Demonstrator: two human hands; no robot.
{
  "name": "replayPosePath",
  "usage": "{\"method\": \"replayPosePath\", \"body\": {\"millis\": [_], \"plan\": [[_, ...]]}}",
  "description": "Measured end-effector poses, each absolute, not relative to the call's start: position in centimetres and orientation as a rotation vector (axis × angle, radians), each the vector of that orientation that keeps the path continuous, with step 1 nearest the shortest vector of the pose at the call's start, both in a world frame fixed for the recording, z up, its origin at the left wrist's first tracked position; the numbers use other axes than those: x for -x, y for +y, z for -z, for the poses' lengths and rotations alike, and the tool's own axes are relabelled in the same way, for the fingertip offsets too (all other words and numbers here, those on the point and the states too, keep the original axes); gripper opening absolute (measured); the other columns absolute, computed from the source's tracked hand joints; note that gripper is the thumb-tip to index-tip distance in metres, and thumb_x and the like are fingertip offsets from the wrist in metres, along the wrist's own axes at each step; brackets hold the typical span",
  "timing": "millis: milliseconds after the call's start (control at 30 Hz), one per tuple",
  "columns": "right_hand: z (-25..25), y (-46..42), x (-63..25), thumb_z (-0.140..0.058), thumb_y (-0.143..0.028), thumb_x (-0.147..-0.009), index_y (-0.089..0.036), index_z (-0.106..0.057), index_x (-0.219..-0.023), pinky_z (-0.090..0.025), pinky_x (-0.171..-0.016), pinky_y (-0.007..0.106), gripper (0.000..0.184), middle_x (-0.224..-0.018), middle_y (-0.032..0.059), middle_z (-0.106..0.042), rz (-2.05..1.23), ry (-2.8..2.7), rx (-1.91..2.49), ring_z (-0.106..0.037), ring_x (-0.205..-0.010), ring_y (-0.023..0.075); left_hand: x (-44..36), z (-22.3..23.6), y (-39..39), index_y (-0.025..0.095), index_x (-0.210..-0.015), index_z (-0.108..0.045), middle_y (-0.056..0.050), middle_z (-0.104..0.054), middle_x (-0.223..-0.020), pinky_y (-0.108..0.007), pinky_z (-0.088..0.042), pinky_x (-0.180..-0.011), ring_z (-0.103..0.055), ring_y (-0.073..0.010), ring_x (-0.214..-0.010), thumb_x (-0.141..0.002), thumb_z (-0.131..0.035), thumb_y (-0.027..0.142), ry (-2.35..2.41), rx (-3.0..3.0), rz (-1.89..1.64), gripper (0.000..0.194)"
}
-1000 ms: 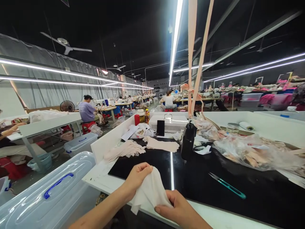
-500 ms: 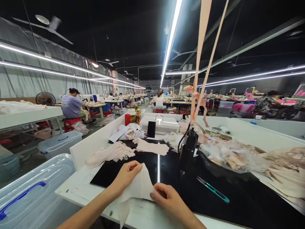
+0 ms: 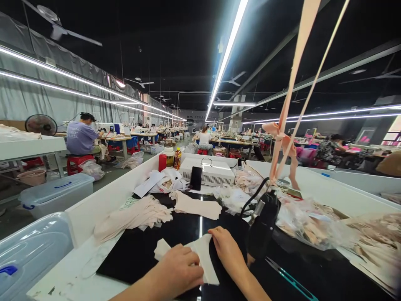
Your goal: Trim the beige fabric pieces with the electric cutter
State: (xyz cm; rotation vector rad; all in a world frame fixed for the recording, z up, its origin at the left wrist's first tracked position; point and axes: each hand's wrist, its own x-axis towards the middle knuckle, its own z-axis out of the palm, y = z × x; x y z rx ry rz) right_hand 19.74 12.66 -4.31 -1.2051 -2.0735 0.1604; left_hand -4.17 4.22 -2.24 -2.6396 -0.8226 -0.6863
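A cream fabric piece (image 3: 205, 261) lies low over the glossy black board (image 3: 131, 255), one end folded toward the left. My left hand (image 3: 180, 267) is closed over the middle of it, fingers curled and partly hiding the cloth. The fingertips of my right hand (image 3: 227, 248) pinch its upper right corner. Beyond my hands lie a flat beige fabric piece (image 3: 197, 205) and, farther left, a fanned pile of similar pieces (image 3: 134, 215). To the right are teal thread snips (image 3: 290, 276) and a black tool with a cable (image 3: 263, 225), below pink fabric strips (image 3: 283, 138).
A white metal box (image 3: 206, 169) with a phone (image 3: 196, 178) against it stands at the back. Plastic bags of fabric scraps (image 3: 313, 225) crowd the right side. Left of the bench is a lidded clear bin (image 3: 37, 238). People sit at sewing tables farther off.
The fabric has moved from the bench's front edge forward onto the black board. My left hand now lies over it; my right hand has shifted to its far corner. The view has turned slightly.
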Motion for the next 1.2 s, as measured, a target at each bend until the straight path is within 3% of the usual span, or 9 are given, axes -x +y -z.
{"method": "replayPosePath", "body": {"millis": [200, 433, 533, 700, 800, 867, 1033, 1100, 1200], "plan": [[5.5, 12.0, -20.5, -0.041, 0.010, -0.085, -0.022, -0.080, -0.129, -0.057, -0.105, 0.047, 0.066, -0.132, 0.0149, -0.079, 0.183, -2.158, 1.206, -0.071, -0.127, 0.0333, 4.1, 4.3, 4.4, 0.024, -0.113, -0.072, -0.001, -0.079, -0.113, -0.030, -0.053, -0.089, -0.072, -0.0191, -0.099, -0.103, -0.082, 0.040, -0.905, 2.782, 0.672, 0.021], [5.5, 9.7, -19.0, -0.046, 0.011, -0.083, -0.026, -0.078, -0.112, -0.059, -0.081, 0.031, 0.057, -0.110, 0.0026, -0.083, 0.304, -2.330, 1.049, -0.079, -0.096, 0.0218, 4.5, 4.2, 4.2, 0.023, -0.111, -0.074, -0.003, -0.080, -0.115, -0.028, -0.056, -0.099, -0.073, -0.0186, -0.098, -0.108, -0.072, 0.030, -0.839, 2.861, 0.818, 0.008], [4.2, 8.5, -19.1, -0.047, 0.011, -0.082, -0.025, -0.077, -0.119, -0.059, -0.090, 0.034, 0.060, -0.115, 0.0043, -0.083, 0.365, -2.322, 0.981, -0.079, -0.105, 0.0230, 5.1, 4.1, 3.8, 0.023, -0.108, -0.074, -0.003, -0.081, -0.109, -0.027, -0.057, -0.098, -0.074, -0.0180, -0.096, -0.112, -0.066, 0.030, -0.788, 2.848, 0.894, 0.012], [-1.2, 4.9, -22.1, -0.054, -0.004, -0.097, -0.027, -0.072, -0.139, -0.055, -0.105, 0.036, 0.051, -0.126, 0.0041, -0.084, 0.762, -2.133, 0.643, -0.078, -0.112, 0.0223, 6.3, 3.0, 2.8, 0.025, -0.113, -0.074, -0.003, -0.081, -0.116, -0.030, -0.055, -0.106, -0.075, -0.0207, -0.107, -0.111, -0.068, 0.030, -0.924, 2.837, 0.948, 0.009], [-4.4, 3.6, -24.3, -0.080, -0.018, -0.094, -0.035, -0.074, -0.132, -0.055, -0.108, 0.044, 0.042, -0.115, 0.0026, -0.083, 0.850, -1.707, 0.788, -0.076, -0.103, 0.0265, 6.4, 2.7, 2.6, 0.026, -0.119, -0.074, -0.003, -0.079, -0.124, -0.031, -0.054, -0.111, -0.073, -0.0224, -0.119, -0.109, -0.071, 0.030, -1.081, 2.885, 0.922, 0.011], [-5.7, 3.6, -25.2, -0.090, -0.037, -0.088, -0.029, -0.075, -0.127, -0.054, -0.113, 0.055, 0.043, -0.115, 0.0090, -0.079, 0.624, -1.433, 0.989, -0.075, -0.106, 0.0333, 6.2, 2.9, 2.7, 0.027, -0.119, -0.075, -0.003, -0.079, -0.127, -0.030, -0.054, -0.113, -0.073, -0.0226, -0.122, -0.107, -0.074, 0.031, -1.111, 2.920, 0.911, 0.012], [-6.2, 5.6, -25.0, -0.088, -0.070, -0.077, -0.021, -0.031, -0.170, -0.050, -0.117, 0.069, 0.120, -0.163, 0.0238, -0.049, -0.065, -1.168, 1.110, -0.053, -0.149, 0.0470, 5.5, 3.1, 3.0, 0.025, -0.117, -0.076, -0.004, -0.079, -0.129, -0.030, -0.051, -0.118, -0.073, -0.0222, -0.123, -0.105, -0.078, 0.030, -1.067, 2.983, 0.912, 0.014], [-5.8, 6.2, -24.4, -0.089, -0.069, -0.075, -0.023, -0.029, -0.171, -0.056, -0.110, 0.060, 0.123, -0.155, 0.0210, -0.058, -0.295, -1.141, 1.145, -0.062, -0.140, 0.0424, 5.4, 2.8, 3.0, 0.025, -0.117, -0.076, -0.004, -0.079, -0.129, -0.031, -0.051, -0.118, -0.073, -0.0222, -0.123, -0.105, -0.077, 0.030, -1.057, 2.998, 0.923, 0.013], [-5.6, 6.3, -23.4, -0.090, -0.069, -0.074, -0.021, -0.052, -0.156, -0.062, -0.087, 0.045, 0.102, -0.118, 0.0130, -0.077, -0.369, -1.123, 1.273, -0.077, -0.102, 0.0341, 5.7, 2.1, 2.7, 0.025, -0.121, -0.077, -0.005, -0.078, -0.133, -0.036, -0.051, -0.119, -0.072, -0.0235, -0.124, -0.106, -0.076, 0.029, -1.046, 3.028, 0.872, 0.016]]}}
